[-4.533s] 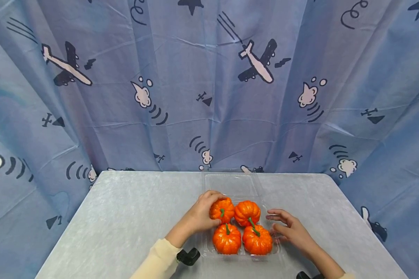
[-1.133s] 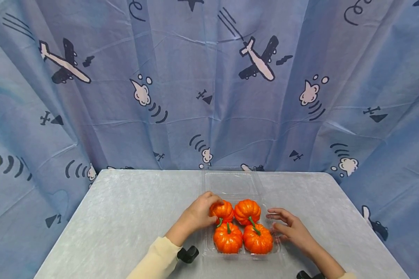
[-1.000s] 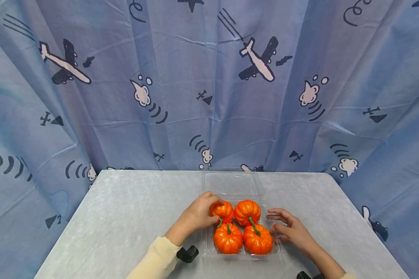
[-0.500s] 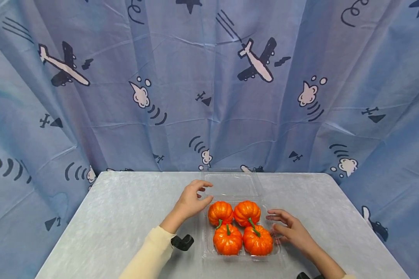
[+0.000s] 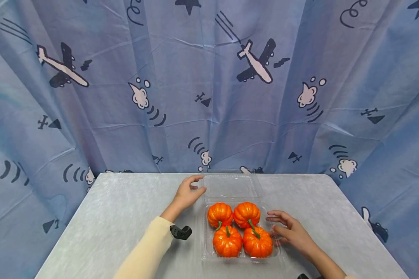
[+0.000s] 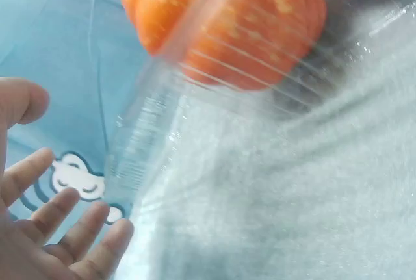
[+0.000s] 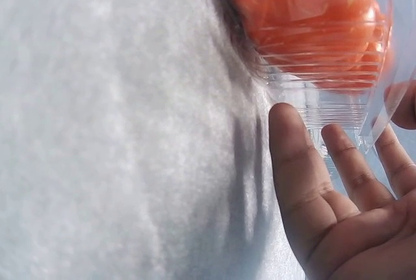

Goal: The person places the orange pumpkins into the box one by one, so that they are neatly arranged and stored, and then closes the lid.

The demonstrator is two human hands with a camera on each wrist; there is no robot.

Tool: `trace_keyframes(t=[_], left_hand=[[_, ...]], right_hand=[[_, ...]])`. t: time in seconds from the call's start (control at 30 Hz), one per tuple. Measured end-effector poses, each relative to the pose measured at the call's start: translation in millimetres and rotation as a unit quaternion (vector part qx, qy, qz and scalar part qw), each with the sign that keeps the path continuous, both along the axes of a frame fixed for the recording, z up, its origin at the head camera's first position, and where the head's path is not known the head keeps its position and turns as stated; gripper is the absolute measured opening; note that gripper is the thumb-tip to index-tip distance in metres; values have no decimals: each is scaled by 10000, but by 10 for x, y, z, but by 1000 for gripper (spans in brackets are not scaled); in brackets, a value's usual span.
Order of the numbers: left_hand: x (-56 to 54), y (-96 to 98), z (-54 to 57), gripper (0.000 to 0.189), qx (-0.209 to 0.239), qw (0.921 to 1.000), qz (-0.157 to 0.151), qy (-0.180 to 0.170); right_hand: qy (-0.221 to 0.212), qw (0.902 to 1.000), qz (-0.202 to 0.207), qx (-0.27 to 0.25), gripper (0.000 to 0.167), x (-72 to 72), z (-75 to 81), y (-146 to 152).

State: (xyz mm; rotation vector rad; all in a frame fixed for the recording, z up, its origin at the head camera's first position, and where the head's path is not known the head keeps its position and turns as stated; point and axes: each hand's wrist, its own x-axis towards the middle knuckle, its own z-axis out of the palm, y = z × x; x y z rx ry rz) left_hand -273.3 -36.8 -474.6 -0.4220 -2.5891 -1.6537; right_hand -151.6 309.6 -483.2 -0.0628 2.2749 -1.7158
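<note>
Several small orange pumpkins with green stems fill a clear plastic clamshell container, two of them at the back: the back left pumpkin and the back right pumpkin. Its transparent lid lies folded back behind it. My left hand is beside the lid's left edge, fingers spread and holding nothing; whether the fingertips touch the lid I cannot tell. The left wrist view shows those loose fingers apart from the pumpkin. At the container's right wall, my right hand has extended fingers close against the ribbed plastic.
The container stands on a pale grey table. Behind the table's far edge hangs a blue curtain printed with airplanes and clouds. A black wrist camera sits on the left wrist.
My left hand has let go of the back left pumpkin and moved back and left to the lid's edge. That pumpkin's stem has turned toward the front. The right hand has barely moved.
</note>
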Motion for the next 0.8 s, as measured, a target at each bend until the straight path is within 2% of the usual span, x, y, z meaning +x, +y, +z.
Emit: trace_keyframes(t=[0.2, 0.43, 0.57, 0.8], left_hand=[[-62, 13, -142, 45, -103, 9990, -11, -428], [-80, 67, -204, 45, 275, 9972, 42, -695], [-88, 104, -240, 42, 321, 9969, 156, -696], [-113, 147, -279, 36, 135, 9978, 451, -470]], right_hand=[[21, 10000, 24, -5, 52, 1, 1, 1], [84, 9998, 91, -141, 51, 13, 4, 1], [108, 9998, 100, -165, 51, 15, 3, 3], [92, 9997, 106, -177, 50, 10, 0, 7]])
